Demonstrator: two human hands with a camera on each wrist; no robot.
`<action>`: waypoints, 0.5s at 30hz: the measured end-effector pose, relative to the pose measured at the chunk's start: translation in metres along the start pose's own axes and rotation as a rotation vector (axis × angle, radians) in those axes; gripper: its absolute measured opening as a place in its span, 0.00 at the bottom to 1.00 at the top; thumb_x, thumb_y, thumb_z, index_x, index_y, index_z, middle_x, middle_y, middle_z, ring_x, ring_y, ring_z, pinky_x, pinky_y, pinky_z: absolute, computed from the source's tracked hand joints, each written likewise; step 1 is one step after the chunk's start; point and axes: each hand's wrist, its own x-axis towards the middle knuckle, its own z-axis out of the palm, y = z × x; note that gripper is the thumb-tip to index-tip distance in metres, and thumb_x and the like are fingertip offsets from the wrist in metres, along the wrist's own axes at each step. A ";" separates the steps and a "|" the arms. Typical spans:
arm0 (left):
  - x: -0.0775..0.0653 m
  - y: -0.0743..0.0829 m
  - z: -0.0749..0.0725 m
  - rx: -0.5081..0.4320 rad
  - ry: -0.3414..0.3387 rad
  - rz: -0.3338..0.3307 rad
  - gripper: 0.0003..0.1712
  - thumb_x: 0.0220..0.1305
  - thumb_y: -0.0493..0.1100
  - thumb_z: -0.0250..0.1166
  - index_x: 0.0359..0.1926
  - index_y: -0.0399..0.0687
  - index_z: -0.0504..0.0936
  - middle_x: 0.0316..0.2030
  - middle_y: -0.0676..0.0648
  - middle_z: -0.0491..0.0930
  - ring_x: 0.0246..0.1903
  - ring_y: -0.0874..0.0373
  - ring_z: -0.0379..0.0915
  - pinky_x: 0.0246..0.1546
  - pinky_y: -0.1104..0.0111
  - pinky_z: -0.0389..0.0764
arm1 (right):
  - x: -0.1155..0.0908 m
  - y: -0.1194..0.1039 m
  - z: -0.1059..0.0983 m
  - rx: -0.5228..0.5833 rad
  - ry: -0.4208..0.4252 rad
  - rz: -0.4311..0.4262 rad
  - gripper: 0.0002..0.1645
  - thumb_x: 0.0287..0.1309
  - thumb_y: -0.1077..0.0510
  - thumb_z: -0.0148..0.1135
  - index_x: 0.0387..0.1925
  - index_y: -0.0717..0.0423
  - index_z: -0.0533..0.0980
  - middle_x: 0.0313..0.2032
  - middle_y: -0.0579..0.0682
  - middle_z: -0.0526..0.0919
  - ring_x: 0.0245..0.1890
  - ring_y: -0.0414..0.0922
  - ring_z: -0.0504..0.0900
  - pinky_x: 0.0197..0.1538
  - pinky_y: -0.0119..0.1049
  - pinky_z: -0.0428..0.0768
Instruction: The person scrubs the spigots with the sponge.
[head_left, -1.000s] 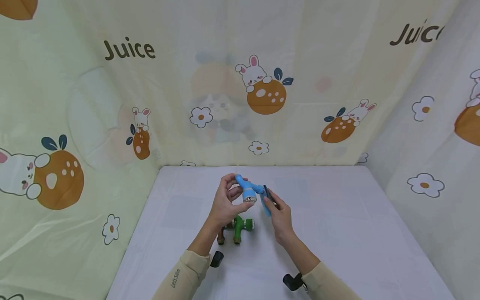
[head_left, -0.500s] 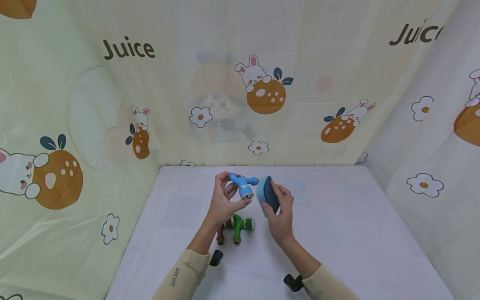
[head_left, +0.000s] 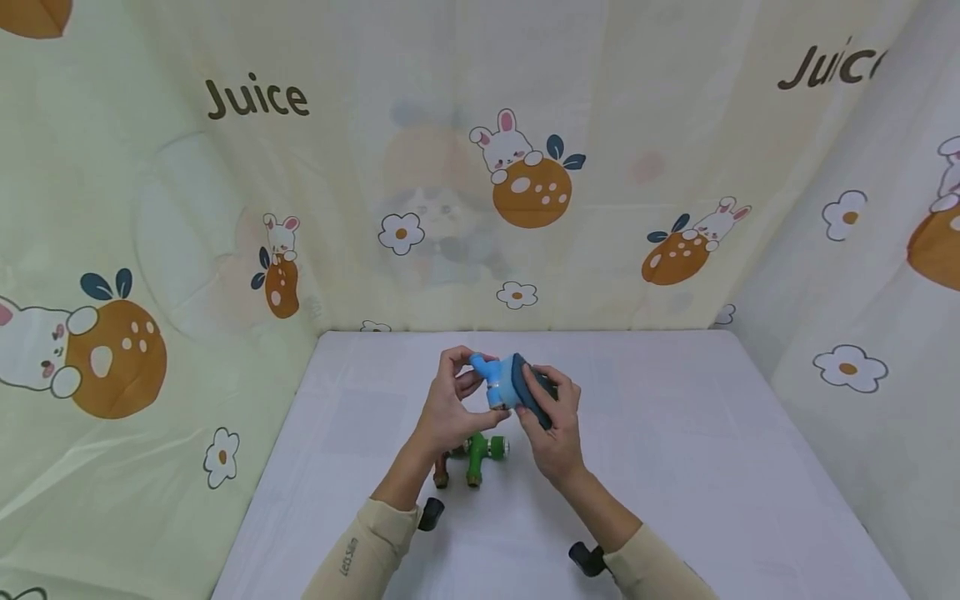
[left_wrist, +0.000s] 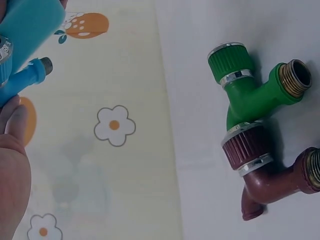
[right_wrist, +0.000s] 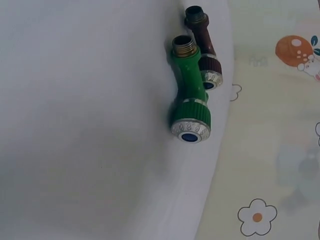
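Note:
My left hand (head_left: 442, 410) holds a blue plastic tap (head_left: 492, 392) above the table, pinching it between thumb and fingers. In my right hand (head_left: 561, 429) is a sponge with a light-blue layer and a dark scouring face (head_left: 527, 392). Its light side lies against the tap's right side in the head view and hides part of it. The left wrist view catches the blue tap's threaded end (left_wrist: 46, 65), the sponge (left_wrist: 37, 22) and part of the left hand (left_wrist: 12, 175). Neither hand nor sponge shows in the right wrist view.
Below the left hand, a green tap (head_left: 476, 457) and a brown-red tap (head_left: 441, 475) lie on the white table (head_left: 712, 467), touching or nearly so. A patterned curtain (head_left: 420, 167) rises behind the table. Black wrist devices (head_left: 431, 514) sit at both cuffs.
The sponge moved off the tap to the right half a second ago, its dark face turned into view. It has since come back left against the tap, which has shifted slightly right.

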 end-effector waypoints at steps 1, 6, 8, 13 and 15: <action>0.000 0.000 -0.001 -0.005 -0.003 -0.004 0.51 0.47 0.29 0.82 0.66 0.46 0.59 0.65 0.44 0.76 0.65 0.50 0.79 0.68 0.55 0.74 | 0.000 0.000 0.000 -0.002 -0.006 -0.007 0.34 0.63 0.65 0.60 0.72 0.54 0.73 0.72 0.56 0.65 0.69 0.55 0.56 0.63 0.55 0.62; -0.001 -0.002 -0.004 -0.043 -0.011 -0.018 0.51 0.47 0.30 0.82 0.66 0.46 0.59 0.65 0.44 0.76 0.64 0.49 0.79 0.68 0.54 0.74 | 0.000 0.004 0.000 -0.009 -0.021 -0.023 0.35 0.63 0.66 0.60 0.72 0.54 0.73 0.72 0.60 0.65 0.68 0.55 0.56 0.63 0.55 0.62; -0.002 -0.002 -0.006 -0.069 -0.008 -0.021 0.52 0.47 0.29 0.82 0.66 0.46 0.59 0.65 0.44 0.76 0.65 0.49 0.79 0.68 0.54 0.74 | 0.000 0.005 0.000 -0.023 -0.024 -0.038 0.35 0.62 0.66 0.60 0.72 0.55 0.73 0.72 0.60 0.65 0.68 0.56 0.56 0.63 0.55 0.63; -0.003 -0.001 -0.009 -0.110 -0.011 -0.029 0.51 0.48 0.29 0.81 0.66 0.48 0.58 0.65 0.44 0.76 0.65 0.50 0.78 0.67 0.59 0.75 | 0.002 0.007 0.001 -0.079 -0.025 -0.068 0.36 0.63 0.65 0.61 0.73 0.52 0.72 0.72 0.60 0.64 0.68 0.58 0.57 0.62 0.55 0.64; -0.003 -0.001 -0.009 -0.113 -0.014 -0.030 0.50 0.49 0.30 0.81 0.66 0.49 0.58 0.65 0.45 0.76 0.65 0.52 0.79 0.67 0.58 0.76 | 0.002 0.007 0.001 -0.107 -0.020 -0.067 0.36 0.63 0.63 0.61 0.73 0.51 0.71 0.72 0.60 0.64 0.68 0.58 0.57 0.61 0.55 0.65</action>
